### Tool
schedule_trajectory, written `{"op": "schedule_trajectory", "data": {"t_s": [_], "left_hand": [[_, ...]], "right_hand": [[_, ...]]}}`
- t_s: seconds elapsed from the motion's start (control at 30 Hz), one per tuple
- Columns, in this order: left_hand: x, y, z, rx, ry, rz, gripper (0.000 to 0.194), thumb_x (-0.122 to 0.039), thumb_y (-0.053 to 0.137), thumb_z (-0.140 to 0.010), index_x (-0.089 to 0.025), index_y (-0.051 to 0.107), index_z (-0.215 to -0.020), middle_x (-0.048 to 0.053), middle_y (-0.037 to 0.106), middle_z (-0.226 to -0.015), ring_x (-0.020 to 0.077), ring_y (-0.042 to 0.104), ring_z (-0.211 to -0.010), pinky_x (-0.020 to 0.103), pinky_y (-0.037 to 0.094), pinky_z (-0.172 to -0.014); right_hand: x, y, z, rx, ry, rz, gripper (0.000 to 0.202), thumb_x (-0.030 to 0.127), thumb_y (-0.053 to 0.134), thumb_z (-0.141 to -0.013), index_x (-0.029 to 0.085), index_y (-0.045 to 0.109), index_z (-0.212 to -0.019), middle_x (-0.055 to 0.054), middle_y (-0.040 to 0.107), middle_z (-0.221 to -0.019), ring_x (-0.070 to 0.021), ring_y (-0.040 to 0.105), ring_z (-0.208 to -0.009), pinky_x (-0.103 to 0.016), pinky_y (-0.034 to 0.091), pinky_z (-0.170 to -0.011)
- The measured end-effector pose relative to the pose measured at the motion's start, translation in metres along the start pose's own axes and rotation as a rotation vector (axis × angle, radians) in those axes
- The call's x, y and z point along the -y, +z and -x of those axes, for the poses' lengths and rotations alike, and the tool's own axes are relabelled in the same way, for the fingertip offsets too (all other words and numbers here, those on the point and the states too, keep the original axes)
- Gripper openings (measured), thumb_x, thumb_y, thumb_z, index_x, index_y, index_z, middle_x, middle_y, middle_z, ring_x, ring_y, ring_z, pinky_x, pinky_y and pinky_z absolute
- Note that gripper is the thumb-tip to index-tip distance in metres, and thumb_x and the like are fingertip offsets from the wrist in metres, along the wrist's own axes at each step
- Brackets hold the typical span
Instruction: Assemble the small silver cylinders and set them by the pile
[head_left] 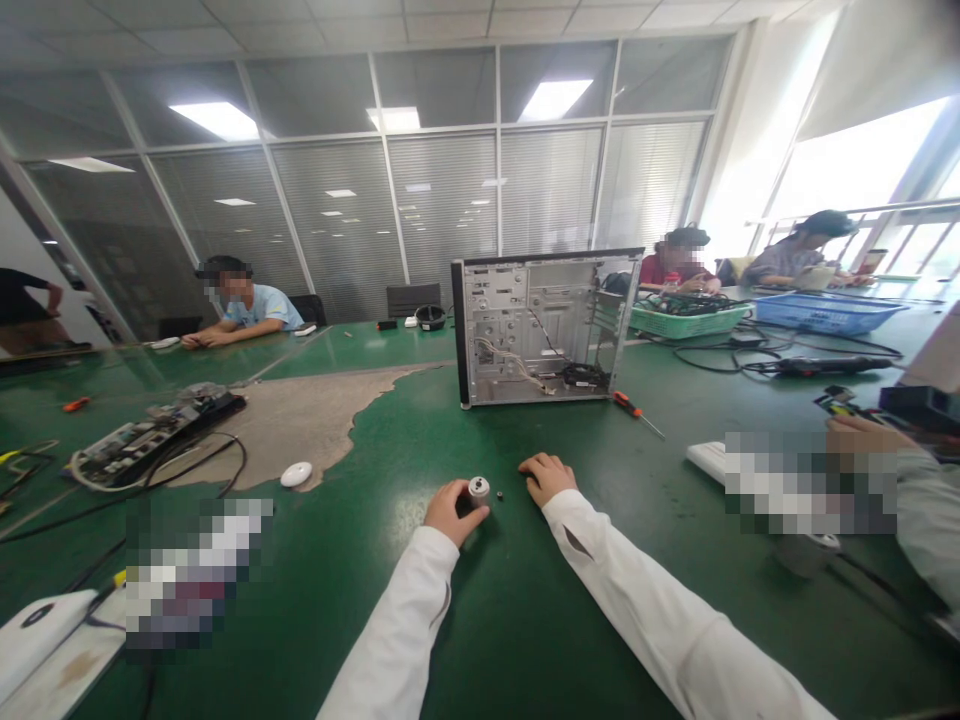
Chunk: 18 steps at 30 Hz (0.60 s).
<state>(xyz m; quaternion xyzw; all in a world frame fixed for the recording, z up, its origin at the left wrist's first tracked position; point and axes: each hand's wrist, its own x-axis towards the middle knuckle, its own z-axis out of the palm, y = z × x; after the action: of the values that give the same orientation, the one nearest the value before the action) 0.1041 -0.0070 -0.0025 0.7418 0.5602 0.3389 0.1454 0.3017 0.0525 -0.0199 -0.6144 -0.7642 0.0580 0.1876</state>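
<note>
My left hand point(452, 514) grips a small white-and-grey cylinder point(479, 491) standing on the green table point(495, 620), thumb and fingers on its left side. Dark marks show on the cylinder's top. Just to its right lies a tiny dark piece point(500, 495), untouched. My right hand point(548, 477) rests on the table beyond that piece, fingers apart and slightly bent, with nothing in it. Behind both hands stands an open metal computer case point(547, 330) with cables inside. An orange-and-black screwdriver point(628, 405) lies at the case's lower right corner.
A circuit assembly point(157, 435) with cables and a white oval object point(296, 475) lie to the left. On the right are a green basket point(686, 320), a blue basket point(825, 312), black cables, a white power strip and another person's hand point(866, 438). People sit across the table.
</note>
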Motion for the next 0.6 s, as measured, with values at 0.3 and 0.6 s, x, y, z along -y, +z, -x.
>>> {"op": "schedule_trajectory", "data": {"t_s": [0.3, 0.6], "left_hand": [[0.0023, 0.0014, -0.0015, 0.010, 0.004, -0.002, 0.031, -0.032, 0.057, -0.060, -0.017, 0.053, -0.087, 0.005, 0.058, -0.085, 0.0187, 0.051, -0.081, 0.030, 0.038, -0.073], [0.0008, 0.0003, -0.0007, 0.008, 0.001, -0.004, 0.031, -0.034, 0.057, -0.060, -0.017, 0.052, -0.086, 0.005, 0.057, -0.086, 0.0187, 0.050, -0.082, 0.030, 0.038, -0.074]], "right_hand": [[-0.0022, 0.0019, 0.0002, -0.021, -0.014, -0.012, 0.024, 0.021, 0.042, -0.069, 0.028, 0.053, -0.090, -0.001, 0.049, -0.096, -0.0184, 0.037, -0.091, -0.032, 0.027, -0.070], [-0.0014, 0.0030, 0.0012, -0.043, -0.061, -0.026, 0.025, 0.019, 0.042, -0.067, 0.026, 0.053, -0.088, -0.002, 0.050, -0.095, -0.0191, 0.039, -0.090, -0.034, 0.030, -0.070]]}}
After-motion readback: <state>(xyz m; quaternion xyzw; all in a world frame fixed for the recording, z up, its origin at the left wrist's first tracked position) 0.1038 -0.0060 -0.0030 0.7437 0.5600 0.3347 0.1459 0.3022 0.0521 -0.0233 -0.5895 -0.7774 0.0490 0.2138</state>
